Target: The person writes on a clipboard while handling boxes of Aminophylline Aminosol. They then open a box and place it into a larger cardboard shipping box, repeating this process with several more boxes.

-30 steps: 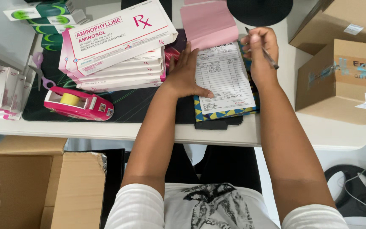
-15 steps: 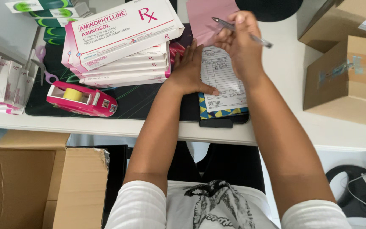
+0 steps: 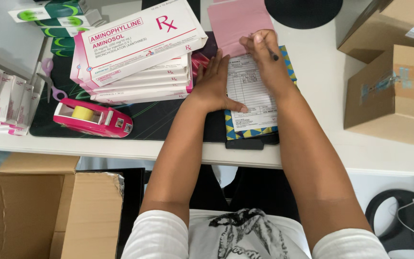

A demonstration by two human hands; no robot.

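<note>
A white printed form (image 3: 252, 98) lies on a patterned blue and yellow pad (image 3: 250, 132) at the desk's front edge. My left hand (image 3: 215, 81) rests flat on the form's left side, fingers spread. My right hand (image 3: 266, 56) grips a dark pen (image 3: 270, 52) with its tip down on the top of the form. A pink sheet (image 3: 238, 21) is folded back above the form, just beyond my right hand.
A stack of white and pink medicine boxes (image 3: 137, 52) sits left of my hands. A pink tape dispenser (image 3: 92, 117) and scissors (image 3: 49, 76) lie further left. Brown cardboard boxes (image 3: 394, 91) stand at the right; an open carton (image 3: 49, 211) is below the desk.
My right hand, raised with the pen before, has come down onto the top of the form. The left hand has stayed on the paper.
</note>
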